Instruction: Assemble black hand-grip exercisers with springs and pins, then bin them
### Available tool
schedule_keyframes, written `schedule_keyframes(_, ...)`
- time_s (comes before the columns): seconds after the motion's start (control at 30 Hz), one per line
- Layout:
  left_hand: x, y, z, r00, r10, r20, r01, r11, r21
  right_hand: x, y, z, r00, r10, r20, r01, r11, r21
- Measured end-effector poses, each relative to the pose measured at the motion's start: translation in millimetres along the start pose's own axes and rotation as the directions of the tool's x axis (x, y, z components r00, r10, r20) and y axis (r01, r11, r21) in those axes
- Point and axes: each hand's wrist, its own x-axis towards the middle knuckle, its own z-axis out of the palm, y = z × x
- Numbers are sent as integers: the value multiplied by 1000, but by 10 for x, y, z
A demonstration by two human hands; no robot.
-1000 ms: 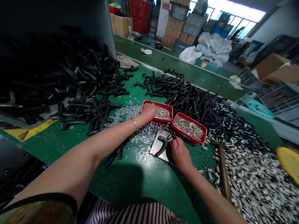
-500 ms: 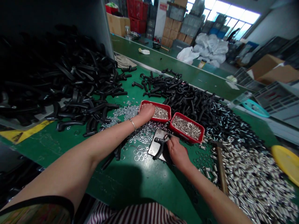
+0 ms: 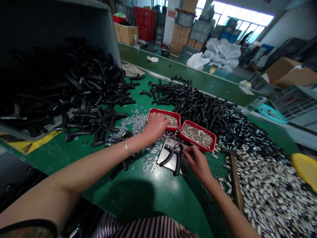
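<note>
My left hand (image 3: 156,126) hovers at the near edge of a red tray (image 3: 180,123) of small metal pieces. Its fingers are curled together, and whatever they pinch is too small to make out. A flat metal block (image 3: 162,158) lies on the green table, bearing two black curved handles (image 3: 177,163) side by side with a small metal pin near their tops. Just right of these handles is my right hand (image 3: 198,162), thumb and forefinger pinched together close to the upper end. What is between those fingertips cannot be seen.
A second red tray (image 3: 215,142) holds small metal pins. Silvery rings and nuts (image 3: 148,163) lie left of the block. A hammer (image 3: 236,181) lies beside heaped metal sleeves (image 3: 269,191). Black handles pile up behind the trays and spill from a grey bin (image 3: 114,39) at left.
My left hand has lifted out of the red tray and come nearer and right. My right hand has drawn back rightward from the block, where two black handles now show.
</note>
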Motion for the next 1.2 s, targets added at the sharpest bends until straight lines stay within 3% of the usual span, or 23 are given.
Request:
schedule_keyframes(0.07,-304,348,-144,996,72,55,-57,969,-240,-144,-49,-33,993,115,40,-122,947,296)
schedule_keyframes(0.1,-456,517,-178,992,89,92,-49,930,-364,-220,-79,-29,984,149,99,-178,879,443)
schedule_keyframes(0.23,-903,967,-89,966,48,255,171,621,-765,-476,-143,70,948,135,287,-315,516,797)
schedule_keyframes(0.3,-998,1046,6,949,-10,314,280,482,-830,-561,-121,123,940,137,311,-340,357,870)
schedule_keyframes(0.4,-1044,1088,110,916,-72,395,392,375,-840,-646,-64,170,913,123,389,-406,164,899)
schedule_keyframes(0.57,-1055,1122,174,843,-52,535,535,176,-827,-693,-22,215,881,81,466,-470,50,881)
schedule_keyframes(0.63,-998,1105,188,844,-32,535,530,208,-822,-681,-22,230,890,112,442,-449,48,892)
schedule_keyframes(0.73,-763,1003,241,924,-98,369,371,461,-806,-644,-14,195,917,208,341,-368,105,924)
schedule_keyframes(0.83,-405,824,363,977,-168,131,213,751,-625,-609,49,16,926,294,238,-318,265,911)
schedule_keyframes(0.93,-106,673,516,981,-123,149,175,895,-410,-612,248,-326,921,367,130,-319,520,792)
schedule_keyframes(1.0,3,628,599,973,-91,210,154,940,-304,-657,480,-606,914,405,15,-339,743,577)
schedule_keyframes(1.07,48,618,653,965,-71,252,135,960,-246,-747,770,-874,909,385,-160,-351,913,208)
schedule_keyframes(1.13,61,623,681,958,-58,280,123,967,-223,-872,1066,-1090,913,266,-309,-335,921,-197)
schedule_keyframes(1.2,68,627,697,954,-51,297,118,970,-213,-1004,1314,-1226,918,175,-356,-337,818,-466)
